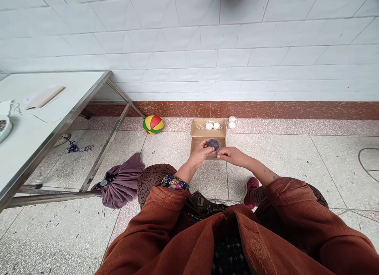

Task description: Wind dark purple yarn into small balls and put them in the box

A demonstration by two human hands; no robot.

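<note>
A small dark grey-purple ball of yarn (212, 144) is gripped between the thumb and fingers of my left hand (200, 153). At its right side my right hand (232, 155) pinches a strand of the same yarn close to the ball. Below both hands stands an open cardboard box (194, 142) on the floor, partly covered by them. White yarn balls (213, 125) with loose strands lie in the box's far part. More white yarn balls (231, 122) sit on the floor just right of the box.
To the left is a white table (85, 83) with metal legs. A red, yellow and green ball (153, 124) rests near the wall. A purple cloth bag (122, 182) lies by the table leg, and tangled dark blue yarn (77, 146) is under the table. A cable (360, 158) loops at the right.
</note>
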